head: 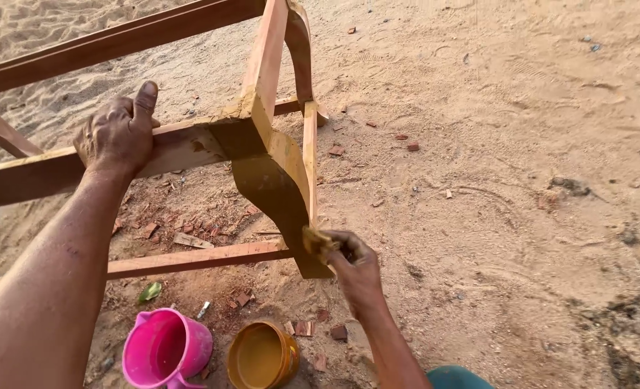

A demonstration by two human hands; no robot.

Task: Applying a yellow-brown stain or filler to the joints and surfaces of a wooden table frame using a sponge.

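A reddish wooden furniture frame point(154, 29) lies on its side on sandy ground. One curved leg point(280, 191) is coated in wet yellow-brown stain. My left hand point(118, 133) grips a horizontal rail point(32, 173) of the frame, thumb up. My right hand point(352, 263) holds a stained rag point(316, 238) pressed against the lower end of the curved leg.
A pink plastic jug point(165, 349) and a round can of yellow-brown stain point(262, 355) stand on the ground near me. Wood chips and brick bits point(190, 230) litter the sand under the frame. Bare sand point(521, 144) spreads to the right.
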